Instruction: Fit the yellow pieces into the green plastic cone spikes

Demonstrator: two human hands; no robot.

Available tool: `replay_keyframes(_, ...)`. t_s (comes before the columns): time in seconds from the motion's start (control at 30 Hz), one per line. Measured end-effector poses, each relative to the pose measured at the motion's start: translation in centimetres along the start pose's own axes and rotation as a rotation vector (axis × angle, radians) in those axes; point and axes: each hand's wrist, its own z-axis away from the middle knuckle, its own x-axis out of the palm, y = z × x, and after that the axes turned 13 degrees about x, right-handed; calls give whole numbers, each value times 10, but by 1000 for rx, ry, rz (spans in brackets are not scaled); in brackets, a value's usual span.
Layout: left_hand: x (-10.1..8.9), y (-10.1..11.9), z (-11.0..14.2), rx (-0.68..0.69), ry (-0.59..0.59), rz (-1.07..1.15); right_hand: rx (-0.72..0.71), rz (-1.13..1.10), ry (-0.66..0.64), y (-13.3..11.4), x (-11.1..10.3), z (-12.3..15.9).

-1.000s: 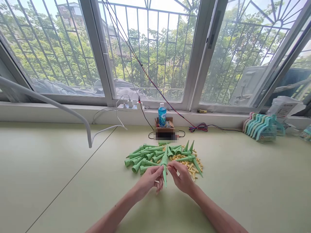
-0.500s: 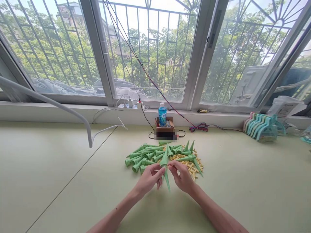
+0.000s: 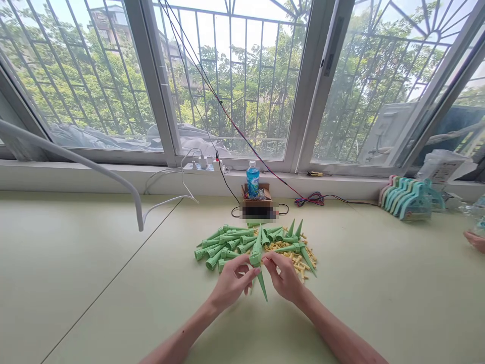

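Observation:
My left hand (image 3: 229, 284) is closed around a green plastic watering spike (image 3: 262, 287), whose pointed end slants down toward me. The fingers of my right hand (image 3: 285, 277) are pinched together right beside the spike's collar; whatever is between their tips is too small to make out. Just beyond my hands lies a pile of green watering spikes (image 3: 215, 250), mostly on their sides with a few pointing up. Small yellow valve-like pieces (image 3: 299, 264) are heaped at the pile's right, partly under some spikes.
Behind the pile stand a small cardboard box (image 3: 267, 191) and a blue bottle (image 3: 252, 181). Coiled cable (image 3: 310, 198) and a row of hangers (image 3: 407, 199) lie farther right. A white bent tube (image 3: 129, 182) reaches in from the left. Another person's hand (image 3: 475, 241) shows at the right edge.
The spike in my left hand has tilted slightly, its tip shifting a little right and down. My right hand is almost still. Another person's hand has appeared at the right edge.

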Motion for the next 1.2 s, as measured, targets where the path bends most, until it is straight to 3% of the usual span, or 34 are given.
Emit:
replay_keyframes(0.67,1,6,2,109,9,-194,32,8,16,2,1,3)
replay_keyframes(0.83,1,1,1,-2,36,-71,25,17,102,1,2,3)
replay_keyframes(0.97,1,-2,-2,-93,-22,85,18,31,160,0,0,3)
replay_keyframes(1.1,0,-1,-4,-269,-87,282,-2,33,137,0,1,3)
replay_keyframes(1.2,-1,-1,-3,-321,-111,380,-10,8,70,1,2,3)
